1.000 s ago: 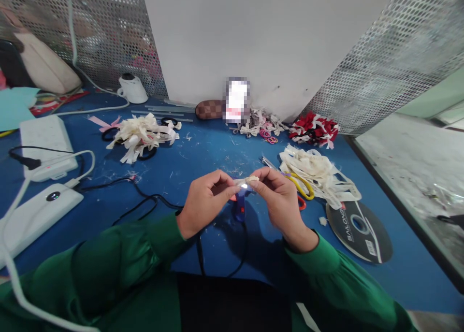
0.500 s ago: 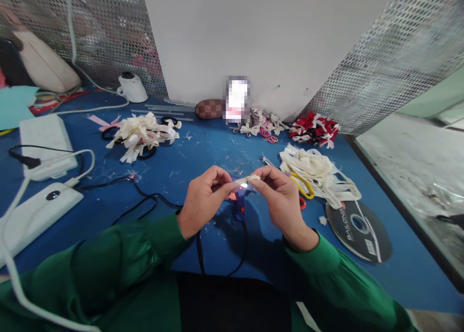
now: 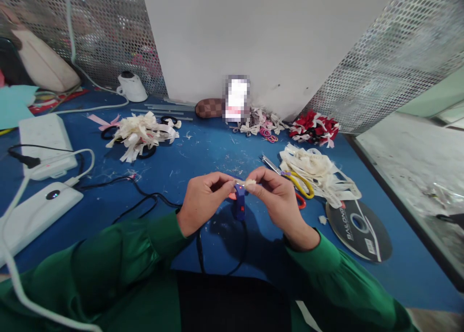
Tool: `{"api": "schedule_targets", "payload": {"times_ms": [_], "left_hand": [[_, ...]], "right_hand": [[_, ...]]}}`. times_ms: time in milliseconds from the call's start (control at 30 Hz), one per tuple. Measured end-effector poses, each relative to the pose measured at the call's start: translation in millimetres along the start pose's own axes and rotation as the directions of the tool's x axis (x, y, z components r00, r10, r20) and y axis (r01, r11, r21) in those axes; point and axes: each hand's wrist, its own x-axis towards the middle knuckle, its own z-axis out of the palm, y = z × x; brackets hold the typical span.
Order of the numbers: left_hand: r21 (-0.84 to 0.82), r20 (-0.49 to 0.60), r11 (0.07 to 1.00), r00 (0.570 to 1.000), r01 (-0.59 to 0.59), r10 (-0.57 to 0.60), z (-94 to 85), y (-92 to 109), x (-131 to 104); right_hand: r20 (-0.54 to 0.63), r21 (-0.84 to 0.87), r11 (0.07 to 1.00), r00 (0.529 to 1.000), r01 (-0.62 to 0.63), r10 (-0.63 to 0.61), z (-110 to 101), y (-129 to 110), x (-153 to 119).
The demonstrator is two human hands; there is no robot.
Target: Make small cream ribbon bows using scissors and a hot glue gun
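Between my two hands is a small cream ribbon piece (image 3: 250,182). My left hand (image 3: 205,199) pinches its left end with thumb and fingers, while my right hand (image 3: 277,199) grips the bunched right end. Just beneath them on the blue table lies a blue glue gun (image 3: 239,206) with a small red light, its upper part partly hidden by the fingers. Scissors with yellow handles (image 3: 302,184) rest to the right of my right hand, and an orange-red handle (image 3: 300,201) shows beside it.
Cream ribbon strips (image 3: 319,172) and a black spool (image 3: 358,230) lie at right. Ribbon bows (image 3: 139,134) sit at left, red bows (image 3: 315,128) at the back. A lit phone (image 3: 237,99) leans on the wall. White power strips (image 3: 47,146) and cables occupy the left.
Both hands have dipped slightly, and the fingers have shifted around the ribbon piece. The bright glint on it is gone. More of the scissors blades now shows.
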Motion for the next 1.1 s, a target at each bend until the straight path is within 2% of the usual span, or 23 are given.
{"api": "schedule_targets", "payload": {"times_ms": [67,100,233,333,500,600,833,1000,1100], "left_hand": [[-0.016,-0.023,1.000,0.999,0.025,-0.026,0.3,1,-1],[-0.024,-0.030,0.999,0.999,0.027,-0.028,0.6,1,-1],[-0.104,-0.012,0.994,0.999,0.029,-0.031,2.2,4,-4],[-0.132,0.000,0.991,1.000,0.027,-0.027,3.0,5,-6],[-0.095,0.033,0.995,0.999,0.005,-0.001,1.8,3,-6],[-0.031,0.058,0.999,0.998,-0.037,0.039,-0.1,2,-6],[0.107,0.075,0.970,0.974,-0.220,0.212,-4.1,2,-4],[0.125,0.087,0.962,0.969,-0.242,0.232,-4.6,2,-5],[0.102,0.102,0.972,0.974,-0.211,0.201,-4.4,2,-5]], "right_hand": [[0.110,-0.004,1.000,0.994,0.025,-0.025,1,-3,-1],[0.126,-0.006,0.999,0.991,0.032,-0.031,2,-3,-2],[0.033,-0.018,1.000,0.999,0.019,-0.018,5,-1,-2],[0.004,-0.012,0.999,0.999,0.037,-0.037,5,2,-2],[-0.043,-0.068,0.988,0.989,0.137,-0.140,6,4,-2],[-0.059,-0.082,0.984,0.985,0.157,-0.162,6,6,-1],[0.001,-0.053,0.996,0.998,0.071,-0.071,6,6,1],[0.060,-0.015,1.000,0.998,-0.025,0.026,3,7,3],[0.076,-0.046,0.999,0.997,0.023,-0.019,3,8,3]]}}
